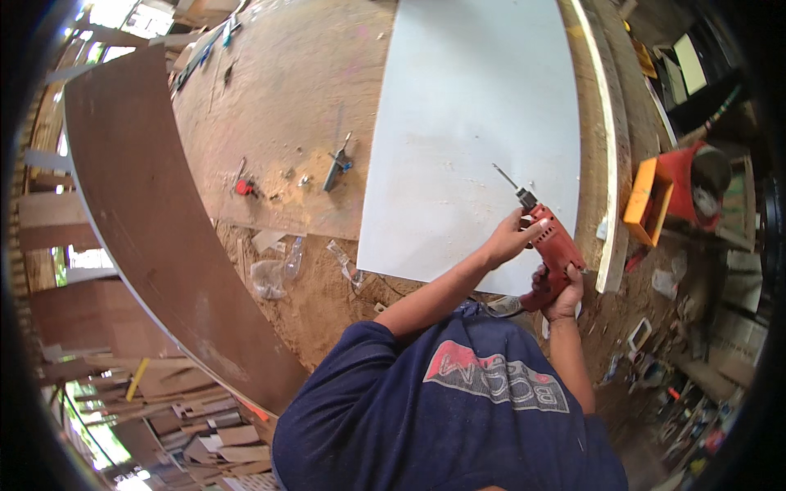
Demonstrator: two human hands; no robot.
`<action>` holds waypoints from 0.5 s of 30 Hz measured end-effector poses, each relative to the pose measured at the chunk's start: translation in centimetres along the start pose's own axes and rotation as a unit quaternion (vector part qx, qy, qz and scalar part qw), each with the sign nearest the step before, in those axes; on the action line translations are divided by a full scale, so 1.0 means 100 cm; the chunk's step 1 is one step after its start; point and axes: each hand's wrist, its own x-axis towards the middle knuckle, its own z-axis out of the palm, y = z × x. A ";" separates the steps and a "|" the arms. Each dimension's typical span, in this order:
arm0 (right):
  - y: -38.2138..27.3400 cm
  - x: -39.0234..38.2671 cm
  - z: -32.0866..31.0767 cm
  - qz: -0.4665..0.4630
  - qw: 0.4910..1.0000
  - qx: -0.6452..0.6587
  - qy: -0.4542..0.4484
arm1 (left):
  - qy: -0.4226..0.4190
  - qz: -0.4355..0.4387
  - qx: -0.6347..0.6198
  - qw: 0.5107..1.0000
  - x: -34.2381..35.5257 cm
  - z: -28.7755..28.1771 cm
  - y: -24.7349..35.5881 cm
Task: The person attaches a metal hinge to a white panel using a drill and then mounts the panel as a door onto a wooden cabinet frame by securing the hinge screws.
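I hold a red power drill (560, 250) over the white panel (458, 98), its long bit pointing up and to the left. My left hand (514, 237) is closed on the front of the drill's body, just behind the black chuck. My right hand (563, 290) grips the handle lower down, and a dark cord runs from there. Pale shavings lie scattered on the panel. To its left, on the plywood worktop (262, 98), are a small red tool (246, 186) and a dark hand tool (334, 172) among bits of debris.
A long brown board (147, 204) stands along my left. At my right are a pale wooden strip (610, 164), an orange box (643, 204) and a red bucket (688, 168). Plastic scraps (268, 277) lie on the dusty ground below the worktop, with stacked offcuts at lower left.
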 end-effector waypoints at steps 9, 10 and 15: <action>0.069 0.047 0.094 0.111 0.910 -0.359 -0.173 | 0.306 0.047 0.261 0.914 -0.045 -0.126 0.023; 0.068 0.047 0.094 0.119 0.884 -0.409 -0.192 | 0.305 0.002 0.307 0.902 -0.054 -0.140 0.036; 0.060 0.055 0.063 0.156 0.826 -0.502 -0.204 | 0.304 -0.061 0.476 0.823 -0.085 -0.203 0.046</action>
